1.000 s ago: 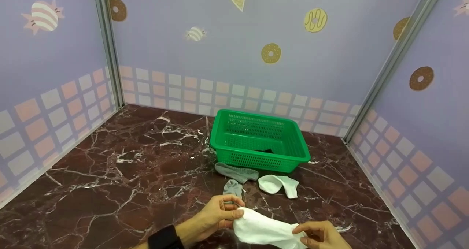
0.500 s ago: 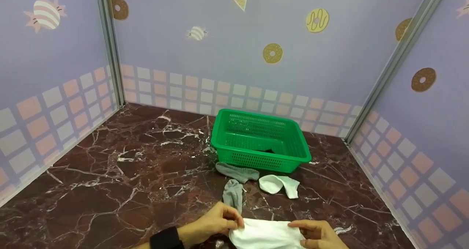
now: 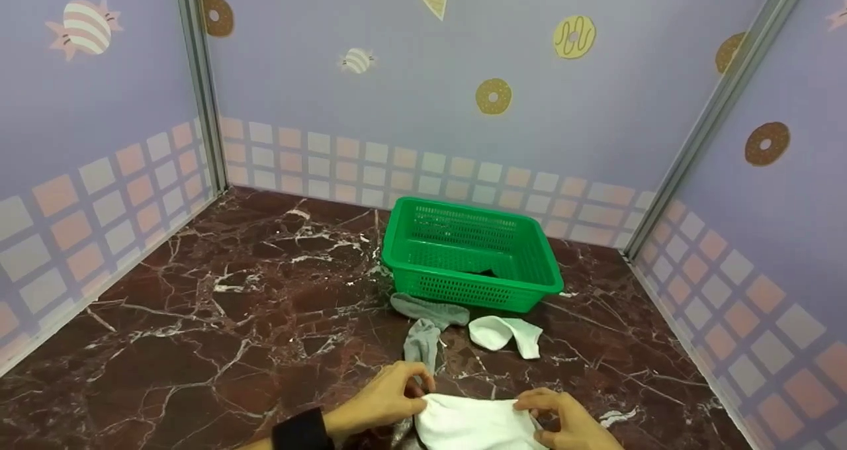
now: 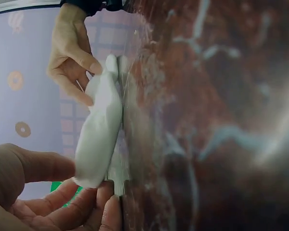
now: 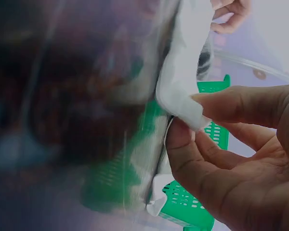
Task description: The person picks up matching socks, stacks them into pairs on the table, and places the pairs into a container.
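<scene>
A white sock (image 3: 473,423) is stretched between both hands at the front edge of the head view. My left hand (image 3: 387,397) pinches its left end between thumb and fingers. At the other end, my right hand (image 3: 562,420) pinches the fabric the same way; the right wrist view shows thumb and forefinger on the sock's end (image 5: 183,103). Just beyond the left hand lies a grey sock (image 3: 421,343), its near end partly behind the fingers. Another grey sock (image 3: 430,310) lies against the basket's front. A second white sock (image 3: 493,333) rests bent to the right of them.
A green perforated basket (image 3: 473,292) stands toward the back wall with a small dark item (image 3: 488,272) inside. Patterned walls (image 3: 397,106) enclose the dark red marble tabletop (image 3: 198,344) at the back and both sides.
Both hands have brought the white sock lower and nearer, and its upper edge has levelled out. The right hand has shifted slightly left. More of the near grey sock shows.
</scene>
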`<state>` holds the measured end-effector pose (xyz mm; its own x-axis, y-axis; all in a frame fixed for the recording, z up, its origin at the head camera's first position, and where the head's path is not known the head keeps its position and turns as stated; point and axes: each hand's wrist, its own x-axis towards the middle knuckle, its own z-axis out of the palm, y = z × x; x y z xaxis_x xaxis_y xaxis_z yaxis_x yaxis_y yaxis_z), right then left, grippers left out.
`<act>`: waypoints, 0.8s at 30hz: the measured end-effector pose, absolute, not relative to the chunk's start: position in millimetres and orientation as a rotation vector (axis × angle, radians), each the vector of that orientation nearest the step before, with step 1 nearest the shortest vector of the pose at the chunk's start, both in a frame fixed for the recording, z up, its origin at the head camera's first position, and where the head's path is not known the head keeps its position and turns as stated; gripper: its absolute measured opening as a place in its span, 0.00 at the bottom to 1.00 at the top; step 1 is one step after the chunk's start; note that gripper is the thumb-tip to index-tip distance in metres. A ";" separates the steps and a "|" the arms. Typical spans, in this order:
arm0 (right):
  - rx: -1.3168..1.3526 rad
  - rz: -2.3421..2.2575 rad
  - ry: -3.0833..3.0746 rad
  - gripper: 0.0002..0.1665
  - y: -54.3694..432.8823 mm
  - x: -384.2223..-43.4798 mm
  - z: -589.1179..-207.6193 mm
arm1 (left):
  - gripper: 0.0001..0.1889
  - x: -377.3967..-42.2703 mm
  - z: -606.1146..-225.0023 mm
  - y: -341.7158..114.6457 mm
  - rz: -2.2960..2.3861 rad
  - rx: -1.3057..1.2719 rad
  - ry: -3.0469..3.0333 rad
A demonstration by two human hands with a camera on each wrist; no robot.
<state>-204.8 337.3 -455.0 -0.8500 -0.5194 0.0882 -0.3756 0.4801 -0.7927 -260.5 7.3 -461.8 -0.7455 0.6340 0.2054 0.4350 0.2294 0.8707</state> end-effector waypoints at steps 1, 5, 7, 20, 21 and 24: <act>-0.771 -1.291 2.568 0.25 337.0 -205.5 -454.7 | 0.11 -260.7 -461.3 7.0 1.514 1.037 2.323; -0.700 -1.295 2.548 0.21 337.7 -207.5 -454.7 | 0.11 -263.1 -461.3 6.5 1.463 1.111 2.365; -0.728 -1.307 2.541 0.19 339.8 -208.2 -455.6 | 0.10 -263.9 -461.3 6.2 1.438 1.144 2.375; -0.540 -1.434 2.417 0.25 350.4 -215.5 -438.0 | 0.04 -268.7 -440.5 10.2 1.067 1.325 2.649; -0.552 -1.434 2.450 0.25 353.7 -216.8 -434.0 | 0.03 -270.6 -434.4 10.3 1.062 1.309 2.654; -0.483 -1.453 2.570 0.24 363.9 -225.0 -421.7 | 0.04 -278.0 -413.8 12.1 1.066 1.255 2.685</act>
